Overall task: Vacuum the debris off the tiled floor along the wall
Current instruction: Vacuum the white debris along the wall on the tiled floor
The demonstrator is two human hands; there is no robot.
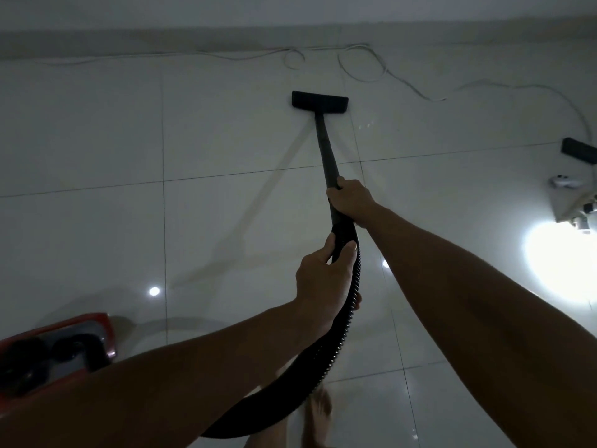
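Observation:
A black vacuum floor head (319,100) rests flat on the white tiled floor (97,140), a short way from the wall (226,14). Its dark wand (326,150) slopes back toward me. My right hand (350,198) grips the wand's lower end. My left hand (323,279) is closed around the black ribbed hose (342,324) just behind it. The hose curves down and left behind my left forearm. No debris is visible in the dim light.
A white cable (361,64) loops along the base of the wall and runs right. The red vacuum body (64,347) sits at lower left. White equipment and a bright lamp (562,253) stand at the right edge, with a dark flat object (578,150) behind. My bare foot (318,412) is below.

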